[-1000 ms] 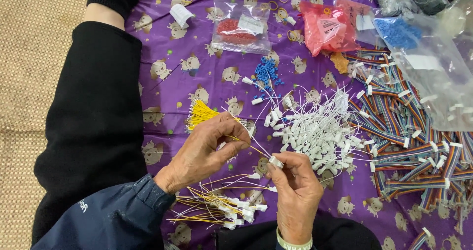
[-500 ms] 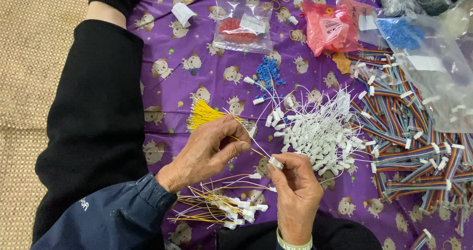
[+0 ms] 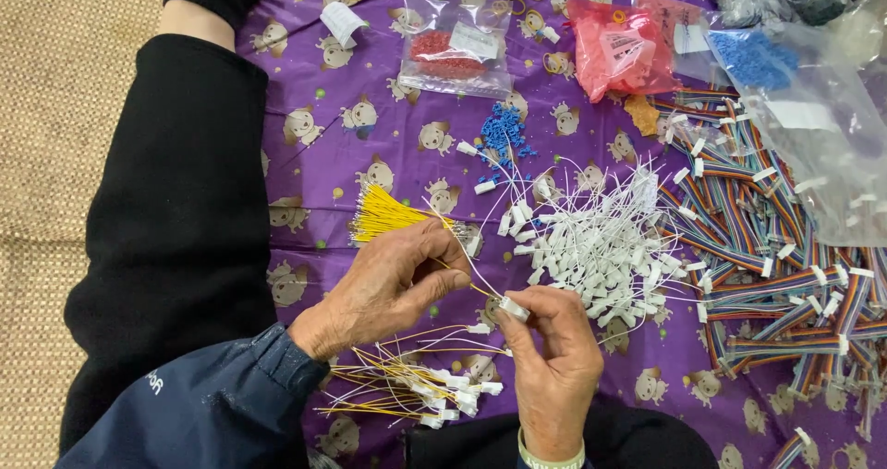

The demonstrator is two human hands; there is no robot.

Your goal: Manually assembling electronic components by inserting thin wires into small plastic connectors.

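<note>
My left hand (image 3: 393, 280) pinches a thin yellow wire (image 3: 482, 291) whose far end runs to a small white connector (image 3: 514, 308). That connector is pinched between thumb and forefinger of my right hand (image 3: 552, 363). A white wire leads up from the connector toward a pile of white wired connectors (image 3: 601, 238). A bundle of loose yellow wires (image 3: 383, 215) lies just above my left hand. Below my hands rests a heap of finished pieces with yellow and white wires (image 3: 411, 386).
Everything lies on a purple patterned cloth (image 3: 314, 164). Rainbow ribbon cables (image 3: 785, 266) fill the right side. Clear bags of red (image 3: 450, 53), pink (image 3: 617, 48) and blue (image 3: 753, 58) parts sit at the top, near loose blue bits (image 3: 504, 132). A black-clad leg (image 3: 176, 229) lies left.
Both hands stay almost in place; the left fingers shift slightly along the yellow wire toward the connector.
</note>
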